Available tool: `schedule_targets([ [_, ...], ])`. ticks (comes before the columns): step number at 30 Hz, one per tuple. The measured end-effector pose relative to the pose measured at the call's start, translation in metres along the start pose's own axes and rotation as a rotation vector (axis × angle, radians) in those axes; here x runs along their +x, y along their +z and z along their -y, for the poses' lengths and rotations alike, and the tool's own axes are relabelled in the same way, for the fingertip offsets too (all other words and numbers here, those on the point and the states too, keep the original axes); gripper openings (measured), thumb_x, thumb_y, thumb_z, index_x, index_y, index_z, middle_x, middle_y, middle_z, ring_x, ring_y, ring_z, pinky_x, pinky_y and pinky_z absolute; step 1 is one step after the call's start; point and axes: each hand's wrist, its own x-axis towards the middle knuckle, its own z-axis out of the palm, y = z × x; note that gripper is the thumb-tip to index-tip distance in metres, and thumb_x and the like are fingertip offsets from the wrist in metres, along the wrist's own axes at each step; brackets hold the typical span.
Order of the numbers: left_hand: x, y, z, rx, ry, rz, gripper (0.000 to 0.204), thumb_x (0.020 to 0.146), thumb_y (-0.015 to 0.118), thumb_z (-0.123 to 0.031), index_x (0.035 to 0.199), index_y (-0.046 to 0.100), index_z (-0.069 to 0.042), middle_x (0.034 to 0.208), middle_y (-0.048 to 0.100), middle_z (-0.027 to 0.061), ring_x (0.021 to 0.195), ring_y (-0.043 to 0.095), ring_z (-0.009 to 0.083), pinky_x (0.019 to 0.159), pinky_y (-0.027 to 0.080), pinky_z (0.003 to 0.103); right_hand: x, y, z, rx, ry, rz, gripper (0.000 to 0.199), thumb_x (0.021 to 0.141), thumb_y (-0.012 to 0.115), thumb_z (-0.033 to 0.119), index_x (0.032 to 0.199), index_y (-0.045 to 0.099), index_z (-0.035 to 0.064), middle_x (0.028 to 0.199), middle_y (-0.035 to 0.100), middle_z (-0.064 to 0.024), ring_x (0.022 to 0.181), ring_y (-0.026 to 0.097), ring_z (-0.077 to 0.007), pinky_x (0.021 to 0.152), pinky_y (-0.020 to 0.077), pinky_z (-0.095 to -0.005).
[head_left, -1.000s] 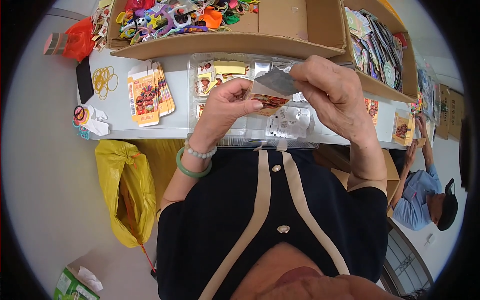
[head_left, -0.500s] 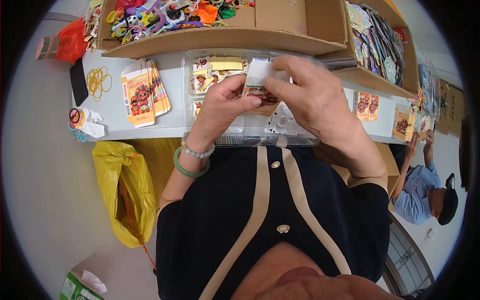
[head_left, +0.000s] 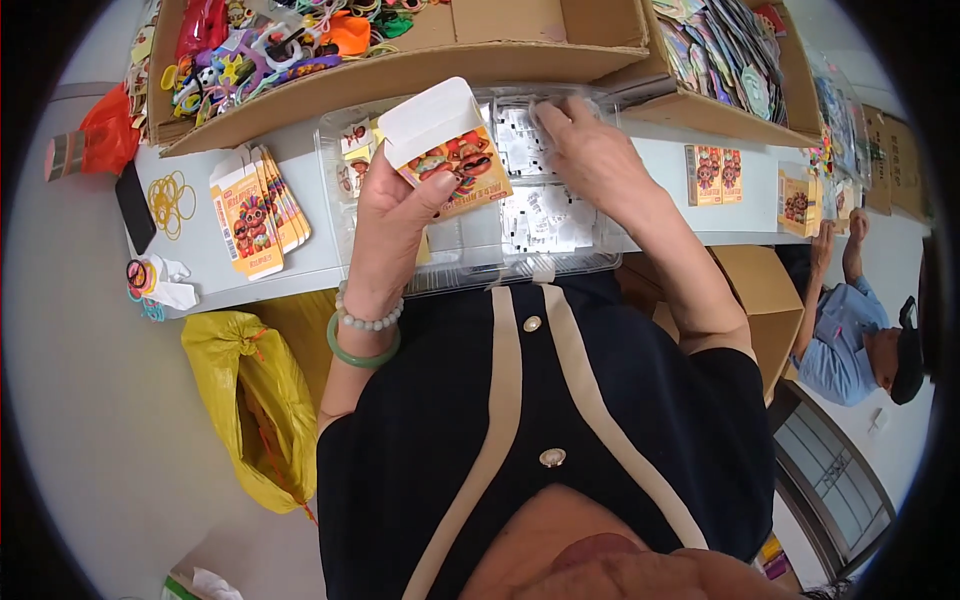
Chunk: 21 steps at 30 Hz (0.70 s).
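My left hand (head_left: 405,200) grips a small orange cardboard box (head_left: 470,170) printed with cartoon figures, its white flap (head_left: 430,115) raised. Below and around it lies a clear plastic tray (head_left: 465,272) with compartments. Small white printed slips (head_left: 550,220) fill the tray's right side. At its far right compartment is my right hand (head_left: 595,150), fingers bent down onto the white slips there; whatever is between the fingertips is hidden. Small picture stickers or cards (head_left: 355,137) lie in the left compartments, partly covered by my left hand and wrist.
Flat orange boxes (head_left: 250,225) are fanned at left, near yellow rubber bands (head_left: 170,200) and a black phone (head_left: 135,208). Cardboard cartons of trinkets (head_left: 400,85) and cards (head_left: 735,105) line the back. Two orange boxes (head_left: 715,175) lie right. A co-worker (head_left: 850,335) sits far right.
My right hand has left the orange box and moved to the tray's far right compartment. My left hand has brought the box left and turned it, flap up. The view has shifted slightly.
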Motion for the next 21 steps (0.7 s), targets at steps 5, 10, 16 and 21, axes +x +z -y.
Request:
schedule_targets([
  [5, -0.004, 0.0, -0.003, 0.044, 0.032, 0.05, 0.046, 0.084, 0.062, -0.001, 0.126, 0.045, 0.0, 0.12, 0.056, 0.0096, 0.109, 0.055, 0.0162, 0.095, 0.044, 0.031, 0.011, 0.007, -0.015, 0.031, 0.003, -0.072, 0.037, 0.077, 0.058, 0.007, 0.114, 0.053, 0.0052, 0.097, 0.06, -0.0205, 0.087, 0.06, -0.0364, 0.073, 0.0477, -0.0444],
  [10, 0.0, -0.003, 0.001, 0.107, -0.097, 0.045, 0.044, 0.083, 0.06, 0.003, 0.125, 0.047, 0.001, 0.119, 0.057, 0.0096, 0.109, 0.055, 0.0164, 0.095, 0.044, 0.031, 0.005, -0.017, -0.008, 0.312, 0.119, -0.008, 0.038, 0.079, 0.056, 0.005, 0.116, 0.052, 0.0036, 0.094, 0.062, -0.0232, 0.087, 0.06, -0.037, 0.074, 0.0477, -0.0425],
  [16, 0.001, -0.002, 0.003, 0.093, -0.085, 0.057, 0.045, 0.083, 0.059, 0.004, 0.126, 0.047, 0.0, 0.12, 0.057, 0.0094, 0.11, 0.054, 0.016, 0.096, 0.043, 0.03, -0.005, 0.0, -0.014, 0.362, -0.056, -0.143, 0.03, 0.081, 0.055, 0.003, 0.111, 0.055, 0.0008, 0.093, 0.063, -0.022, 0.083, 0.062, -0.034, 0.072, 0.0487, -0.0395],
  [21, 0.0, -0.006, 0.005, 0.09, -0.071, 0.053, 0.044, 0.083, 0.059, 0.004, 0.126, 0.047, 0.001, 0.119, 0.057, 0.0094, 0.11, 0.054, 0.0161, 0.096, 0.044, 0.031, -0.005, -0.002, -0.016, 0.49, 0.016, -0.132, 0.024, 0.083, 0.057, 0.0, 0.107, 0.057, 0.0001, 0.09, 0.066, -0.0119, 0.077, 0.064, -0.0172, 0.067, 0.0503, -0.0275],
])
